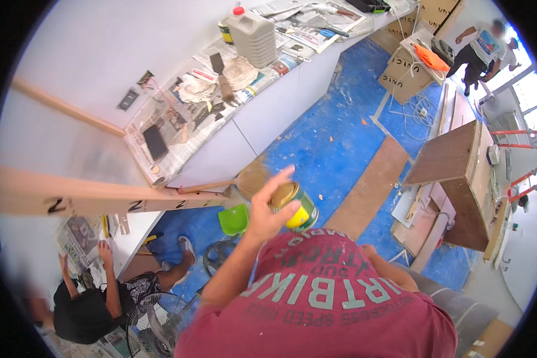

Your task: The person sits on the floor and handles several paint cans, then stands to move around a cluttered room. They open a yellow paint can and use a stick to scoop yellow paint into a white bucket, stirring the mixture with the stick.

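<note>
In front of my chest is a yellow and green metal tin (304, 213) with a gold-coloured lid, tilted. My left hand (267, 209) is at its left side, thumb and index finger spread around the lid end. The index finger points up and away, and the other fingers are mostly hidden. Only part of my right forearm (394, 273) shows beside the maroon shirt; the right hand is hidden behind the shirt. Beyond my left hand are a broom (253, 177) and a green dustpan (233, 220).
A newspaper-covered counter (185, 143) holds a grey jerrycan (252, 39), a brush (222, 77) and a phone (155, 142). Blue sheeting (316, 137) covers the floor. A wooden cabinet (444, 155) stands right. A person (92, 310) sits at left near a fan (158, 325); people stand far right.
</note>
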Demonstrator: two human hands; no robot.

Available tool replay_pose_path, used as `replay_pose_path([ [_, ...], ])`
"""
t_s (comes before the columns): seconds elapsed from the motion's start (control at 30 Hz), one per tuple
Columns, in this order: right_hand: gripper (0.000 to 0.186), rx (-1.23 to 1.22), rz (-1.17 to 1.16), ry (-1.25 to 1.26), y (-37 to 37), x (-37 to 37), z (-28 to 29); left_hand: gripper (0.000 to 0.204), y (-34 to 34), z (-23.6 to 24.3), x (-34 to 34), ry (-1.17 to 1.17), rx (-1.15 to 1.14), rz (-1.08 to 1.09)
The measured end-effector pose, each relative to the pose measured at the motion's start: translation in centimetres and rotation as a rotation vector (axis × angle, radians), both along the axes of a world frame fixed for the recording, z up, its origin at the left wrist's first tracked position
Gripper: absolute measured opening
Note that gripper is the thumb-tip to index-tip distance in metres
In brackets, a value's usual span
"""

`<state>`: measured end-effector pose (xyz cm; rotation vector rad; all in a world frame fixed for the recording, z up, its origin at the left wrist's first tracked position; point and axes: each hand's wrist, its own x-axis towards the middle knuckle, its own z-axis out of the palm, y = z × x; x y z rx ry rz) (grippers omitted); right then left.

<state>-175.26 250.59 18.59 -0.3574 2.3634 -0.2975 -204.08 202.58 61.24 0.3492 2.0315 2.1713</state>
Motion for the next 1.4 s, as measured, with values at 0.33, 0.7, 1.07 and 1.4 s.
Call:
replay_pose_path([
  [0.33, 0.037, -0.352, -1.117, 0.161, 0.6, -38.0, 13.8, 0.1, 6.0, 3.2, -22.4, -0.09, 0.175, 0.012],
  [0.7, 0.053, -0.365, -0.393, 0.958, 0.7, -95.3, 31.7, 0.08, 9.2, -0.8, -28.1, -0.349, 0.278, 0.659],
  [1.07, 0.079, -0.813, -0.425, 0.811, 1.3, -102.8, 29.8, 0.068, 18.3, 0.5, -24.4, -0.528, 0.198, 0.971],
  [1.4, 0.017, -1.388, -0.351, 0.432, -14.3, -83.5, 41.6, 0.054, 15.6, -1.6, -10.1, -0.387, 0.14, 1.199],
])
